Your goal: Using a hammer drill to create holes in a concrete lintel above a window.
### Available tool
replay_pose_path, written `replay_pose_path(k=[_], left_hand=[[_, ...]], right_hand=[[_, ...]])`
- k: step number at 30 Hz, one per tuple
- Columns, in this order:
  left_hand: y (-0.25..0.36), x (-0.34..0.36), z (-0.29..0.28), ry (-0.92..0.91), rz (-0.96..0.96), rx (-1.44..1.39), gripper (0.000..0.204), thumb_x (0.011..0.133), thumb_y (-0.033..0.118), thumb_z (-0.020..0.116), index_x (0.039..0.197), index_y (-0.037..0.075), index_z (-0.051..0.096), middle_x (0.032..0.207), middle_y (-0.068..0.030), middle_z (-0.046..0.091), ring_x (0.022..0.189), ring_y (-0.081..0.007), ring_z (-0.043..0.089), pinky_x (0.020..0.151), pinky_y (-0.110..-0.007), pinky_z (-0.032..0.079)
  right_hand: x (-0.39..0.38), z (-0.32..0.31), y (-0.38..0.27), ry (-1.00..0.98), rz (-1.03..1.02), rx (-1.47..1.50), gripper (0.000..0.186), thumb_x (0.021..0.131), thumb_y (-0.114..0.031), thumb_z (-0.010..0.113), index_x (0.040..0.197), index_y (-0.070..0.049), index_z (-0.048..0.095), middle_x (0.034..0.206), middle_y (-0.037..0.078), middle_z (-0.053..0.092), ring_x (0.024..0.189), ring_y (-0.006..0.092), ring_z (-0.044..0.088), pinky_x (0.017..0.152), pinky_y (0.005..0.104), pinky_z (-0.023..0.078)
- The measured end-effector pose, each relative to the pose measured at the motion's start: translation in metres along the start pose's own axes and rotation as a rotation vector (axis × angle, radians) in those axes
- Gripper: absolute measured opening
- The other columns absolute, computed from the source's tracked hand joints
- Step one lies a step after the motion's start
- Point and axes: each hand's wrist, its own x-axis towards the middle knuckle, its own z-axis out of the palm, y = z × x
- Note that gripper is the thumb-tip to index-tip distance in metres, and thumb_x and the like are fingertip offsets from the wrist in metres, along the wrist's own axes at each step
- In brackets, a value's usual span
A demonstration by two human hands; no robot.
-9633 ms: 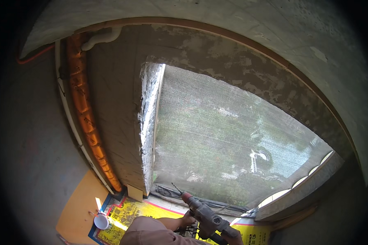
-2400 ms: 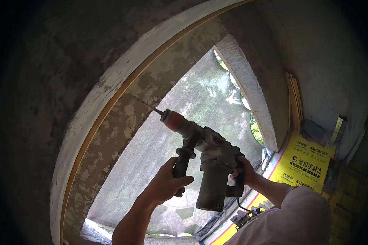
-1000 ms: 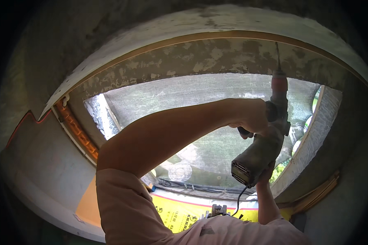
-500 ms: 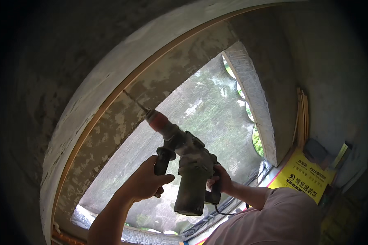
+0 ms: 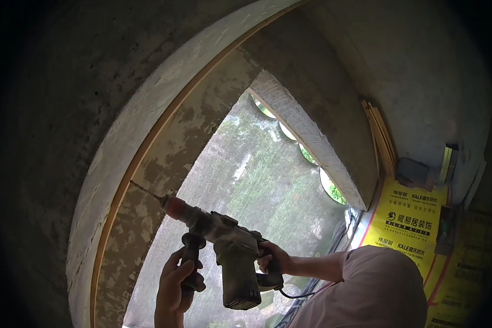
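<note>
A dusty rotary hammer drill [image 5: 229, 240] is held up in both hands, with its bit [image 5: 146, 191] pointing up and to the left. The bit's tip meets, or lies very near, a thin wooden strip [image 5: 164, 117] that runs along the wall and ceiling edge. My left hand [image 5: 179, 280] is wrapped around the black side handle [image 5: 191, 254]. My right hand [image 5: 273, 258] closes on the rear grip, its fingers partly hidden behind the drill body. A power cord [image 5: 295, 296] trails from the bottom of that grip.
Behind the drill is a large window opening covered with mesh [image 5: 224, 164], framed by rough concrete [image 5: 311, 136]. At right, wooden boards [image 5: 380, 139] lean on the wall beside a dark grey object [image 5: 413, 170] and a yellow level-like bar [image 5: 448, 162]. Yellow printed sheeting [image 5: 399, 210] covers the floor.
My view has turned, so the window sits further left and more yellow sheeting shows. The drill and both hands have shifted left and down, and the bit points at a lower stretch of the strip.
</note>
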Motion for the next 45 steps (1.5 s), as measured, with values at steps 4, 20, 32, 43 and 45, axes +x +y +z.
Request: replay_pose_path(k=[4,20,32,43,45], left_hand=[[-0.016,-0.004,-0.001,-0.052,0.113,-0.368,0.057,0.087,0.015,0.058,0.137,-0.001,0.037,0.098,-0.0165,0.055,0.059,-0.0163,0.056,0.050,-0.028,0.046],[-0.021,0.010,0.017,-0.137,0.222,-0.407,0.024,0.085,0.014,0.063,0.107,0.005,0.059,0.086,-0.0030,0.054,0.068,-0.0100,0.052,0.045,-0.024,0.041],[-0.022,0.012,0.017,-0.135,0.262,-0.475,0.020,0.083,0.013,0.064,0.096,0.002,0.053,0.070,-0.0072,0.052,0.045,-0.0138,0.049,0.039,-0.027,0.038],[-0.080,0.002,-0.002,0.139,0.739,-0.173,0.069,0.090,0.032,0.061,0.141,0.003,0.026,0.100,-0.0146,0.061,0.071,-0.0135,0.056,0.057,-0.027,0.045],[-0.086,-0.010,-0.004,0.137,0.716,-0.171,0.076,0.090,0.035,0.061,0.145,0.004,0.018,0.107,-0.0153,0.061,0.079,-0.0131,0.053,0.064,-0.026,0.045]], right_hand=[[0.004,0.000,-0.001,0.020,0.027,0.026,0.021,0.090,-0.030,0.059,0.096,-0.010,0.060,0.076,-0.005,0.058,0.055,0.0055,0.050,0.063,0.0269,0.047],[-0.018,-0.037,-0.030,0.061,-0.125,-0.513,0.048,0.096,-0.046,0.045,0.127,-0.010,0.050,0.108,0.007,0.057,0.092,0.0208,0.056,0.089,0.0392,0.048],[-0.006,-0.038,-0.043,-0.049,0.315,0.083,0.024,0.093,-0.033,0.056,0.105,-0.013,0.062,0.098,0.001,0.066,0.091,0.0201,0.061,0.087,0.0389,0.046],[-0.028,-0.100,-0.074,0.023,-0.382,-0.750,0.046,0.097,-0.039,0.048,0.132,-0.009,0.048,0.119,0.009,0.059,0.103,0.0216,0.060,0.089,0.0371,0.052],[-0.008,-0.076,-0.078,0.201,-0.630,-0.953,0.046,0.099,-0.036,0.045,0.135,-0.007,0.044,0.121,0.010,0.058,0.107,0.0221,0.059,0.093,0.0380,0.051]])
